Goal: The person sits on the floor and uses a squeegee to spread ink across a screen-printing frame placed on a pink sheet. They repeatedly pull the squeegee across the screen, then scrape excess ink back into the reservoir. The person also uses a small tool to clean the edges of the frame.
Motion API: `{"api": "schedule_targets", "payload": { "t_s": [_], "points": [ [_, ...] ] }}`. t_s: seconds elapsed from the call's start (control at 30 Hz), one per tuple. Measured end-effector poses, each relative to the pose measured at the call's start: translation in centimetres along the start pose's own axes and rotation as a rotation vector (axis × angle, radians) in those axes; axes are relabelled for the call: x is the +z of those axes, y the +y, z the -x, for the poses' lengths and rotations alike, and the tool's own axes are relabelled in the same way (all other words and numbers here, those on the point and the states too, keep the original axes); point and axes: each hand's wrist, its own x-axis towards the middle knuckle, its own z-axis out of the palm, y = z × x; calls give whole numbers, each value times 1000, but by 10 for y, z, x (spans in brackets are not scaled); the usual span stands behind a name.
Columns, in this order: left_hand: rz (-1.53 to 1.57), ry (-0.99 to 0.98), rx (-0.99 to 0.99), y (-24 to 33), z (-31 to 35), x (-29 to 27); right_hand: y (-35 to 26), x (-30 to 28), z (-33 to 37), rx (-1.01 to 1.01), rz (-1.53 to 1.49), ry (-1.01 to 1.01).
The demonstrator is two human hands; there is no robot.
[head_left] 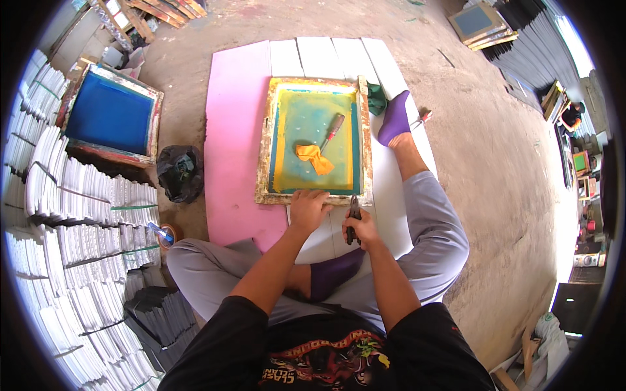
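Observation:
In front of me a screen-printing frame (262, 150) lies flat, its worn wooden rails around a yellow and teal mesh. My left hand (309, 211) grips the near rail, fingers over its top. Close to the near right corner, my right hand (362, 228) is closed around a pair of dark pliers (354, 212), jaws pointing away from me toward the rail. Whether the jaws touch the wood I cannot tell. On the mesh rest a screwdriver (335, 126) with a red and dark handle and a crumpled orange-yellow cloth (313, 159), which overlaps the screwdriver's shaft.
Pink board (236, 130) and white boards (315, 55) lie under the frame. A black plastic bag (180, 173), a blue screen frame (113, 112) and tied paper stacks (98, 260) stand at left. My purple-socked foot (395, 118) is beside the frame, near a dark green cloth (376, 99).

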Motion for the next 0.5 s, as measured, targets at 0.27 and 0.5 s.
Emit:
{"api": "schedule_targets", "payload": {
  "t_s": [0.27,0.5],
  "points": [
    [10,91,137,-30,30,-44,-5,68,19,46,299,-324],
    [-82,98,34,-77,66,-97,2,135,-1,67,417,-498]
  ]
}}
